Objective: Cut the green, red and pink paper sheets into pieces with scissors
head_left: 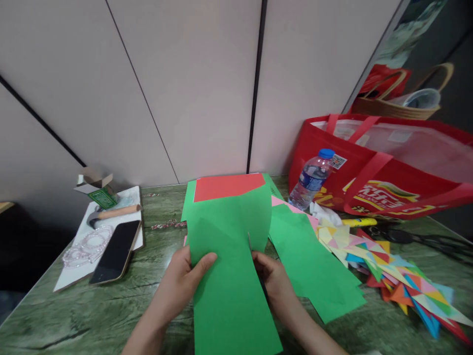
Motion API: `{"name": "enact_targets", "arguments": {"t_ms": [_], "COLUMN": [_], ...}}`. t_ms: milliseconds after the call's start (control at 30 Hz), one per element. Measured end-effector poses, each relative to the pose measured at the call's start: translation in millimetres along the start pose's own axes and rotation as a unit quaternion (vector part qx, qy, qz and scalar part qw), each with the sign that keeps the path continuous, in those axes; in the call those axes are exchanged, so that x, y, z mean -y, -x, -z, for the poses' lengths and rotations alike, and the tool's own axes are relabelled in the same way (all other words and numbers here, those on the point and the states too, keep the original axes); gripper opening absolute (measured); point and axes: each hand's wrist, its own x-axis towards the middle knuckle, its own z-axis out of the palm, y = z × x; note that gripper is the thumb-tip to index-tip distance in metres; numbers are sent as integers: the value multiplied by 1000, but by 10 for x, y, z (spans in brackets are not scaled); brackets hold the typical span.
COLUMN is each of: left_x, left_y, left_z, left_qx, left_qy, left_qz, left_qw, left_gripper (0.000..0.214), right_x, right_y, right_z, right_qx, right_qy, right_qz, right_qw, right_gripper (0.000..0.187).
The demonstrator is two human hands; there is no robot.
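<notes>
Green sheet held over the worktop, pinched in the left hand, thumb in front, fingers behind. Beside the slit, right hand with fingers curled; cannot tell on what. Could tear or run crooked there if flexed or pulled unevenly.

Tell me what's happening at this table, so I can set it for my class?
A person has a green sheet in front of them. The left hand pinches its left side, thumb on top. The right hand is at the right side, by a slit partway along the sheet; what it may hold is hidden. Beyond lies a red sheet. More green paper lies to the right, near colourful folded pieces. A phone lies on the left.
</notes>
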Motion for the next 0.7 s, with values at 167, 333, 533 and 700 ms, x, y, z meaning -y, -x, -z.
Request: {"name": "enact_targets", "arguments": {"t_ms": [167, 333, 533, 700], "left_x": [-27, -26, -24, -37], "left_y": [6, 10, 10, 14], "left_z": [-8, -14, -4, -19], "left_qx": [-4, -8, -12, -14], "left_qy": [8, 10, 13, 23], "left_qz": [6, 10, 3, 5], "left_qw": [1000, 1000, 1000, 1000], "left_gripper": [24, 24, 22, 20], "right_x": [20, 19, 27, 45], "right_y": [-2, -3, -1, 8], "right_z": [-6, -7, -9, -11], "right_qx": [0, -1, -7, 1], "right_qy": [-17, -25, -8, -2], "right_qz": [0, -1, -1, -3], "right_qw": [1000, 1000, 1000, 1000], "right_gripper": [15, 13, 13, 13]}}
